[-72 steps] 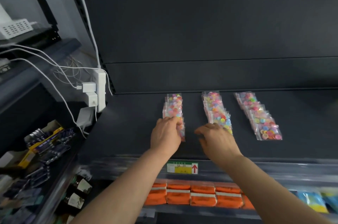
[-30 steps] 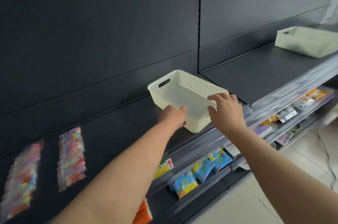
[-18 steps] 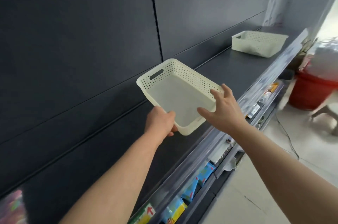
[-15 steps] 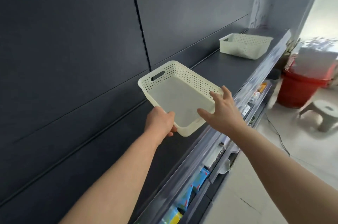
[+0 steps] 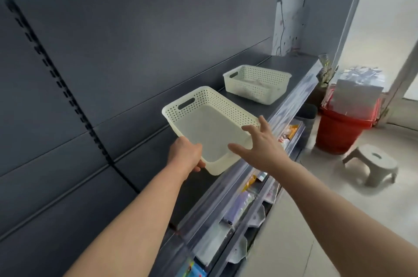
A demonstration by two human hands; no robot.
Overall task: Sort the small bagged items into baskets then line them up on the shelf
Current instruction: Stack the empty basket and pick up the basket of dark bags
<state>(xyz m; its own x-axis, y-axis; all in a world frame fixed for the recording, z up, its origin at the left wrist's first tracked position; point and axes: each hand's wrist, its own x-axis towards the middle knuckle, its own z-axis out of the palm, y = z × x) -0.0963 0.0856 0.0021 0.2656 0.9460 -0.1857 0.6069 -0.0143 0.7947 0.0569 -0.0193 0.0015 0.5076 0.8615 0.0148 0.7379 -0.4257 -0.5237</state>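
An empty cream perforated basket [image 5: 199, 100] is held tilted above the dark shelf [image 5: 280, 95]. My left hand [image 5: 186, 155] grips its near left corner from below. My right hand [image 5: 260, 145] hovers at the basket's near right edge with fingers spread, and I cannot tell if it touches the rim. A second cream basket [image 5: 256, 88] stands on the shelf further right with something pale inside. No bagged items from the top shelf are in view.
Lower shelves [image 5: 244, 208] hold packaged goods behind clear plastic strips. On the floor at right stand a red bucket [image 5: 339, 131] with bags in it and a small grey stool [image 5: 373, 163]. The shelf's dark back panel [image 5: 135, 50] rises behind.
My hands left the rows of bagged items, reached right and lifted the empty basket off the shelf. My view has swung right; the right hand has loosened from the rim and spread its fingers.
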